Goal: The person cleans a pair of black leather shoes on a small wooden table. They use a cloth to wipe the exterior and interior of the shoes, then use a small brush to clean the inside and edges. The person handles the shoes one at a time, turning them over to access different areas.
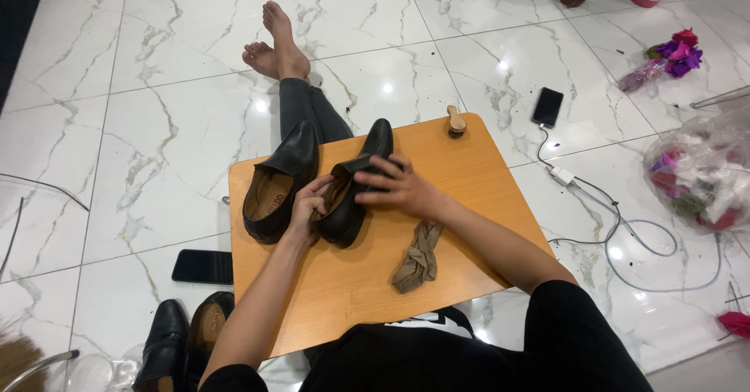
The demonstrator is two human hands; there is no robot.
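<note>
gripping the right black shoe [353, 193] on the wooden table [469, 196], our left hand [306, 207] curls at its opening, our right hand [398, 189] clasps its top; a second shoe [280, 181] lies just left.

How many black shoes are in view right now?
4. Two on the wooden table: one shoe beside the left hand, one held by both hands. Two on the floor, partly cut off.

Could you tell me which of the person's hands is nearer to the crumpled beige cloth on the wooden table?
The right hand. It rests on the black shoe up and left of the cloth, its forearm passing right beside it. The left hand grips the shoe's heel, farther left.
</note>
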